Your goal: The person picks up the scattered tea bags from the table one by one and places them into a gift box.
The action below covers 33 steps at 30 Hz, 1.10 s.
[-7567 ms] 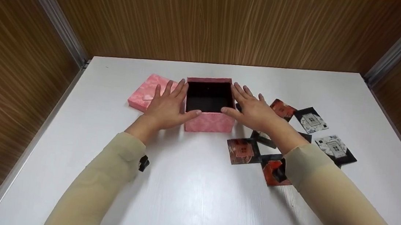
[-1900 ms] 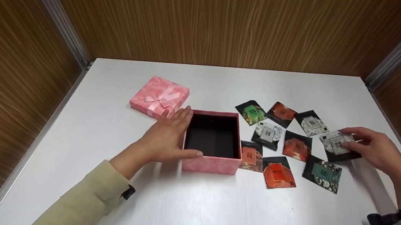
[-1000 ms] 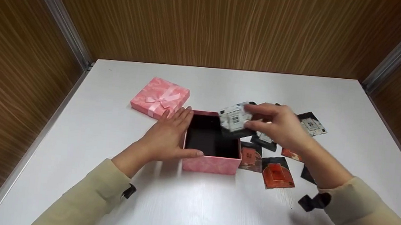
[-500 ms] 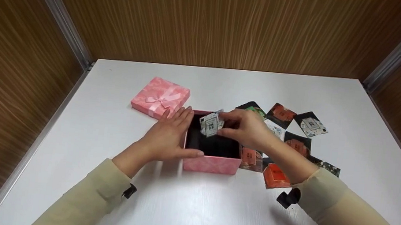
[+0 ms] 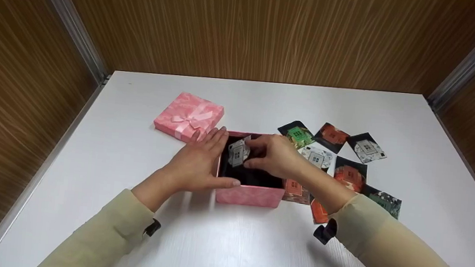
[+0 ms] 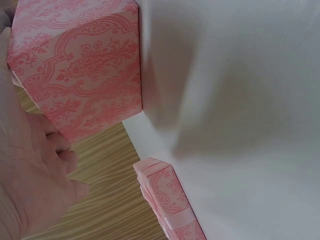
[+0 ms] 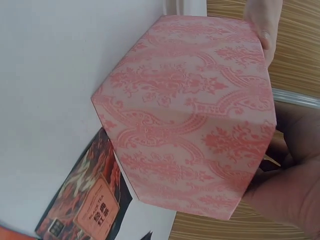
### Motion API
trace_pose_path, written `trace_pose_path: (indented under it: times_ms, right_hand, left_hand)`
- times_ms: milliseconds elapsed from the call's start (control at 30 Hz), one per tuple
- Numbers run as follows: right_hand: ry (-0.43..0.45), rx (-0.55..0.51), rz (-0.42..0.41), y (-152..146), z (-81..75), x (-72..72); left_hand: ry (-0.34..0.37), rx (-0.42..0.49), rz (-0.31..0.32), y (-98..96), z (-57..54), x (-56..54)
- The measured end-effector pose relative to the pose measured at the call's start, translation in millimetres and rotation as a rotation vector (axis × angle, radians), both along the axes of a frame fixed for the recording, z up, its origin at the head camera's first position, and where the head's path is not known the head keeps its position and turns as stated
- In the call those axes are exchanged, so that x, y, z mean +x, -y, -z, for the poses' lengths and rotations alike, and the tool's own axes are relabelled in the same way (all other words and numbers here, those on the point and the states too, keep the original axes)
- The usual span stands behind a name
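Note:
A pink patterned gift box (image 5: 250, 195) with a black inside stands uncovered at the middle of the table. My left hand (image 5: 193, 164) rests along its left side, fingers straight and thumb over the front rim. Between thumb and fingers, my right hand (image 5: 276, 157) pinches a white and black tea bag sachet (image 5: 237, 153), tilted inside the box near its left wall. In the right wrist view the box wall (image 7: 185, 115) hides the sachet, and part of the right hand (image 7: 295, 175) shows at the rim. The left wrist view has the left palm (image 6: 35, 175) against the box.
Left of the box lies its pink lid (image 5: 189, 115) with a ribbon bow. Several tea sachets spread to the right, among them a green one (image 5: 298, 134), a red one (image 5: 350, 174) and a white one (image 5: 367, 147). A wood-grain panel (image 5: 264, 31) closes the back.
The box came nearer the front. My right hand took the white sachet from the right of the table and carried it left and down into the box. My left hand stayed at the box.

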State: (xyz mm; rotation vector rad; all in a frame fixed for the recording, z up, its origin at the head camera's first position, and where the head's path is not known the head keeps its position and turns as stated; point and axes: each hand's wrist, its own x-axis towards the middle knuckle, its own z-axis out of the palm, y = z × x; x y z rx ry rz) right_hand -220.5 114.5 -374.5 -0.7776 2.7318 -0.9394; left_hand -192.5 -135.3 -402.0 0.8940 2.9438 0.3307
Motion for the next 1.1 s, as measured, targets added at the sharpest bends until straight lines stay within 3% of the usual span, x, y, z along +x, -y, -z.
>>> trace_pose_path:
  times_ms: [267, 800, 1100]
  right_hand:
    - [0.019, 0.046, -0.022, 8, 3.7, -3.3]
    - [-0.062, 0.116, -0.124, 14, 11.0, -3.7]
    - [-0.02, 0.196, -0.138, 15, 8.6, -5.5]
  left_hand:
    - [0.009, 0.003, 0.018, 0.8, -0.3, -0.9]
    - [0.034, 0.028, 0.038, 3.7, -1.7, -0.2]
    - [0.037, 0.026, 0.033, 3.7, -1.0, -0.8]
